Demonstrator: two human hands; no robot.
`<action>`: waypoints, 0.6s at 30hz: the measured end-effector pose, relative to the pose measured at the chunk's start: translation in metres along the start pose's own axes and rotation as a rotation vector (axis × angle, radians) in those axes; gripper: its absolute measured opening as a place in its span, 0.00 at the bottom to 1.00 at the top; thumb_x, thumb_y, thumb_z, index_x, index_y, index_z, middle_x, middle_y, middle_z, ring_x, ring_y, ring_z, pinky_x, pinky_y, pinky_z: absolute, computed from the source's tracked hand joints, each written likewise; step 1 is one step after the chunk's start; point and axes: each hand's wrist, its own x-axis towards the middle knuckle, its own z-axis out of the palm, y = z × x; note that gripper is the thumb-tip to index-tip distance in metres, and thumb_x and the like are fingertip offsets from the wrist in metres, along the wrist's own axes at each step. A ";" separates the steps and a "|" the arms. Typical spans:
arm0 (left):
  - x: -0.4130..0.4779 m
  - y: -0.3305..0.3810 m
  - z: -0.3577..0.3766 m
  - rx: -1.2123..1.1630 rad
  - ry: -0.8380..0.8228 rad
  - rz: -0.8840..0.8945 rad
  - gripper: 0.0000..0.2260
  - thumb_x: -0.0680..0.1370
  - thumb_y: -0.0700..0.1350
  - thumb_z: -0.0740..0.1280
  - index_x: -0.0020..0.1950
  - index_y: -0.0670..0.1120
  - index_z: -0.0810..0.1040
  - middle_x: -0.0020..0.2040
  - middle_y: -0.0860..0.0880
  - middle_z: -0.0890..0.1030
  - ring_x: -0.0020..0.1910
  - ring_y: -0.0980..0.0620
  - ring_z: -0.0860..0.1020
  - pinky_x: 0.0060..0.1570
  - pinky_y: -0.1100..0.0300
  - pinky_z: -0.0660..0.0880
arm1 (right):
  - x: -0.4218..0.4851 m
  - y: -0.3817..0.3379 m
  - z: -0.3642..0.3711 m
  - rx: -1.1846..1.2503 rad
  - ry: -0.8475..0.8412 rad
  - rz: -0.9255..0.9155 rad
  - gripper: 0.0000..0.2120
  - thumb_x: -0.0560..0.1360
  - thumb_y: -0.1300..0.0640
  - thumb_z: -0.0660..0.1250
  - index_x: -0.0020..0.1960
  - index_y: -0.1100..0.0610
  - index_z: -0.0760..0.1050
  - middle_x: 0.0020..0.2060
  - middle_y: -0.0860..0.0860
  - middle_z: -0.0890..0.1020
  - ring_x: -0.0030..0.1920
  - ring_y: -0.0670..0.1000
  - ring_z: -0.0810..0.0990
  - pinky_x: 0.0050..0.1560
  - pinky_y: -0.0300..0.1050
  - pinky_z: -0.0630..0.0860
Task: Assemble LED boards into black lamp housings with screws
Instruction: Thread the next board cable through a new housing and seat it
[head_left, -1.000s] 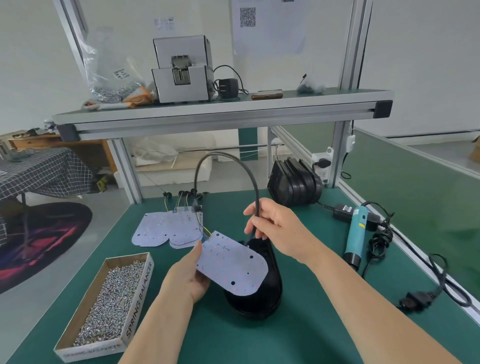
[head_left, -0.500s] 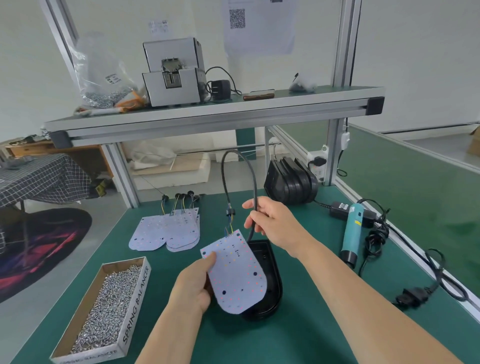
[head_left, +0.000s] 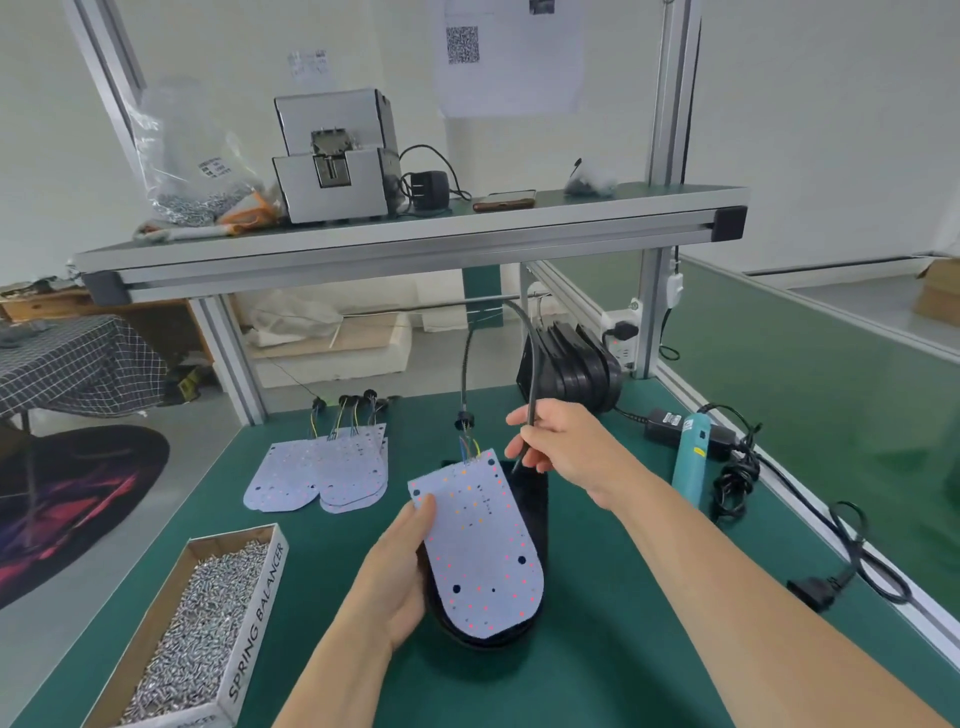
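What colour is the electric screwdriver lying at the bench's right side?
The screwdriver is teal, clearest in the head view.

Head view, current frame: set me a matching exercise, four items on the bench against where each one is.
Items
1. LED board
2. box of screws
3. teal screwdriver
4. stack of black housings

Places
A. at the back of the table, below the shelf
B. lying on the table's right side, beside coiled cables
C. held in the left hand over a single black housing
D. at the front left of the table

Pairs: 1-C, 2-D, 3-B, 4-A
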 end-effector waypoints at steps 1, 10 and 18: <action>-0.001 0.006 0.003 0.015 -0.027 0.030 0.17 0.78 0.52 0.65 0.63 0.46 0.80 0.60 0.46 0.84 0.57 0.48 0.83 0.48 0.52 0.81 | 0.001 -0.003 0.000 -0.061 0.001 -0.037 0.10 0.82 0.65 0.59 0.57 0.60 0.78 0.43 0.54 0.85 0.34 0.42 0.78 0.37 0.34 0.75; -0.009 0.038 0.006 -0.172 -0.071 0.181 0.20 0.76 0.53 0.67 0.65 0.47 0.80 0.63 0.47 0.82 0.60 0.49 0.82 0.47 0.54 0.82 | -0.006 -0.010 -0.008 0.430 -0.220 -0.240 0.18 0.82 0.56 0.62 0.68 0.39 0.76 0.64 0.44 0.81 0.61 0.39 0.79 0.60 0.37 0.75; -0.021 0.029 0.004 -0.254 -0.132 0.060 0.18 0.76 0.52 0.67 0.61 0.45 0.84 0.64 0.43 0.81 0.60 0.44 0.82 0.47 0.49 0.83 | -0.026 0.015 0.044 0.204 -0.242 -0.086 0.07 0.74 0.58 0.69 0.48 0.51 0.85 0.47 0.50 0.87 0.48 0.49 0.84 0.45 0.42 0.82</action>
